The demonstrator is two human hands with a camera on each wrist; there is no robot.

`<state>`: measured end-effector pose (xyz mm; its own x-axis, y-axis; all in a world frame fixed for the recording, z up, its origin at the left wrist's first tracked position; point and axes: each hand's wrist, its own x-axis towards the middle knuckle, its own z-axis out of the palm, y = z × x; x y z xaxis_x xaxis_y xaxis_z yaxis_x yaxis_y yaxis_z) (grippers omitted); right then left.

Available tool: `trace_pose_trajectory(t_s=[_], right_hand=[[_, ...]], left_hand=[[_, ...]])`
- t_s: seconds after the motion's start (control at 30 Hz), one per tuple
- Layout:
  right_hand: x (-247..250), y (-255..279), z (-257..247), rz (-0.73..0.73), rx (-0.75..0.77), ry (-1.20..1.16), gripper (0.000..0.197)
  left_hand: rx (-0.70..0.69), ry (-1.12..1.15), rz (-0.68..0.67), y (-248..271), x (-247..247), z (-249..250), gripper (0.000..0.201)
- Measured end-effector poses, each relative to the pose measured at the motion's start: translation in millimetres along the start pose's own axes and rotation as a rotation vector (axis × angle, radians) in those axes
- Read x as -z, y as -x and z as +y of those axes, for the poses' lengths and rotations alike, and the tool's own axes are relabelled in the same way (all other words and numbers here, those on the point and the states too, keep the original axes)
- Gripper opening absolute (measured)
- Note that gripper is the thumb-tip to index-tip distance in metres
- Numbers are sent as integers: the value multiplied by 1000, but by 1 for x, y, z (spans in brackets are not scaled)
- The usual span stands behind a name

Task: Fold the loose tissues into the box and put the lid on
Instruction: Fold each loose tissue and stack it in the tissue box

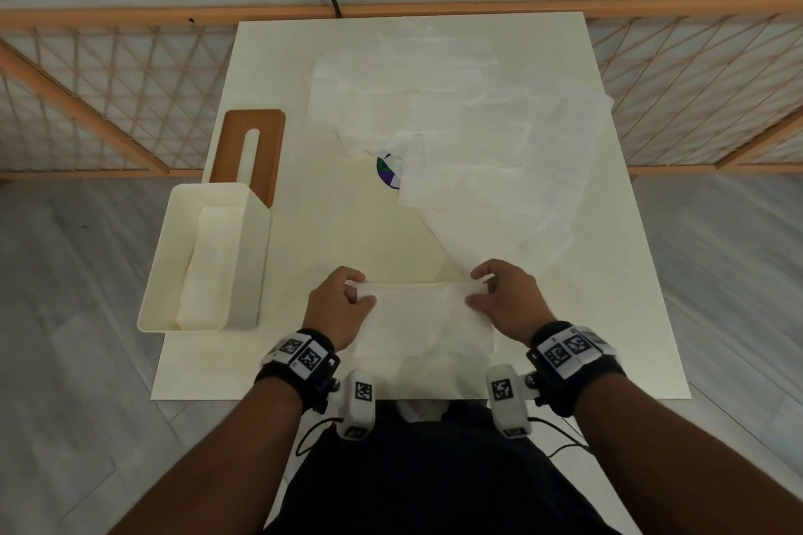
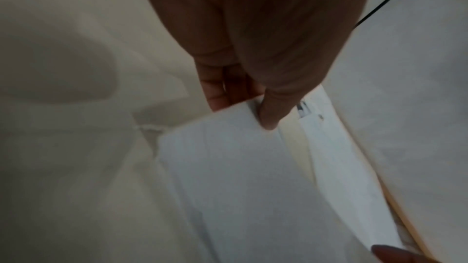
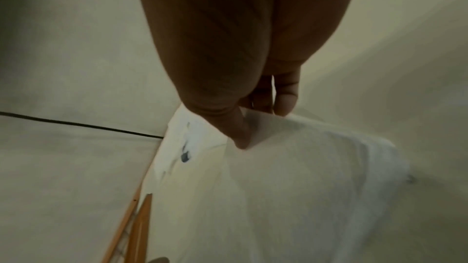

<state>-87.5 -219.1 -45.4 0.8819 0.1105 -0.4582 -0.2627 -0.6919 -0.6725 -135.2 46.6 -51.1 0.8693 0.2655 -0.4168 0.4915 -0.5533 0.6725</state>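
Hands pinch one tissue [image 1: 423, 319] at the near bench [image 1: 269, 378] edge: left grip [image 1: 336, 308] and right grip [image 1: 506, 300] each closed on an upper corner. Box [image 1: 163, 274] sits left, lid [image 1: 250, 150] behind it. Loose tissues [image 1: 478, 143] half hide a dark round mark.

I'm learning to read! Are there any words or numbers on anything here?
No words or numbers can be read.
Black-and-white square code tags on the wrist bands: patterns only, no letters.
Round purple-and-green sticker on the cream table, half under a loose white tissue: too blurred to read.
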Motion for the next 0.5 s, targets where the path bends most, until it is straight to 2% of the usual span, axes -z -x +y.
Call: trace_pose_trajectory(t_s=[0.3,0.5], right_hand=[[-14,-6,12,88,-4,17,23],[-21,-11,17,60,-16,83,23]], left_hand=[[-6,15,85,-7,-6,-4,20],[18,-23,78,-11,-12,-9,20]])
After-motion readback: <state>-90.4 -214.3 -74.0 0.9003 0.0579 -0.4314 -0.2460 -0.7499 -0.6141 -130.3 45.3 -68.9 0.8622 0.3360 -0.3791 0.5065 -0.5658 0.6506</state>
